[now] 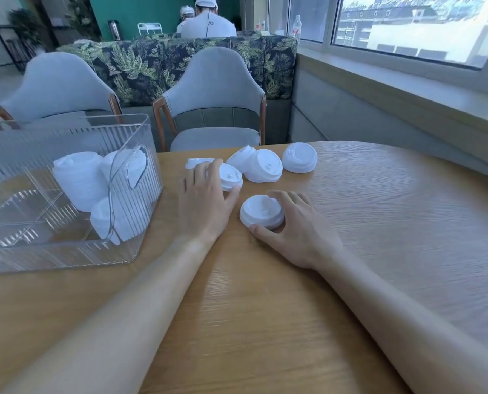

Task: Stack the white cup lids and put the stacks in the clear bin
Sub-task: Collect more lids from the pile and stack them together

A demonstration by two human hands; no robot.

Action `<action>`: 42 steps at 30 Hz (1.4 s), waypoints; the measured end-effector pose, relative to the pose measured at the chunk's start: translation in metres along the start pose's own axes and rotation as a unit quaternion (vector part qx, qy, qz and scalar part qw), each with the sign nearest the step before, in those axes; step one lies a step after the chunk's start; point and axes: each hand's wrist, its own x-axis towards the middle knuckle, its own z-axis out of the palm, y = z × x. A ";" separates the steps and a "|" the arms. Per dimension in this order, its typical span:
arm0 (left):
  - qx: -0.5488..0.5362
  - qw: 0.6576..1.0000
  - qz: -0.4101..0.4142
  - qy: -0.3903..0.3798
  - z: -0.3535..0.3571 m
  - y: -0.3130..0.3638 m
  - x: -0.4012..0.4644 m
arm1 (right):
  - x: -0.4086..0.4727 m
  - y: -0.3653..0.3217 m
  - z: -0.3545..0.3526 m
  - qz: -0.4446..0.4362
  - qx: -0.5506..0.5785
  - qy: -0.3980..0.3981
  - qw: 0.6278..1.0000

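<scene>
Two lids gripped — left hand (204, 206) on far lid (230, 176), right hand (299, 231) round near lid (261, 211).

Single view, worn on my head, wide-angle; straight edges bow toward the frame borders. It looks forward and down across the wooden table (265, 308), close in: my forearms enter from the bottom edge, my left hand (206, 206) and right hand (299, 228) sit mid-frame. Far field takes in chairs and the window (408, 24) at right. No second view to overlap.
</scene>
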 end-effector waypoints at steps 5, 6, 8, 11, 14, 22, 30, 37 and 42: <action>-0.044 0.999 -0.020 0.001 -0.011 0.003 -0.009 | -0.008 -0.002 -0.004 0.005 0.005 -0.006 1.000; -0.053 0.998 -0.016 0.000 -0.013 0.004 -0.011 | -0.010 -0.002 -0.005 0.006 0.007 -0.006 1.000; -0.074 0.997 -0.004 -0.002 -0.018 0.006 -0.016 | -0.015 -0.003 -0.006 0.008 0.011 -0.006 1.000; -0.107 0.994 0.012 -0.011 -0.025 0.007 -0.026 | -0.026 -0.006 -0.008 0.007 0.010 -0.006 1.000; -0.148 0.988 0.018 -0.030 -0.032 0.007 -0.037 | -0.037 -0.008 -0.010 0.005 0.012 -0.002 1.000; -0.247 0.968 -0.013 -0.048 -0.056 0.023 -0.074 | -0.072 -0.016 -0.015 0.003 0.018 0.001 1.000; -0.335 0.935 -0.036 -0.111 -0.071 0.036 -0.103 | -0.102 -0.025 -0.020 0.006 0.028 0.010 1.000; -0.314 0.942 -0.011 -0.119 -0.080 0.042 -0.117 | -0.109 -0.024 -0.024 0.045 0.119 0.029 0.991; -0.275 0.952 0.023 -0.130 -0.085 0.047 -0.121 | -0.104 -0.019 -0.020 0.083 0.173 0.089 0.977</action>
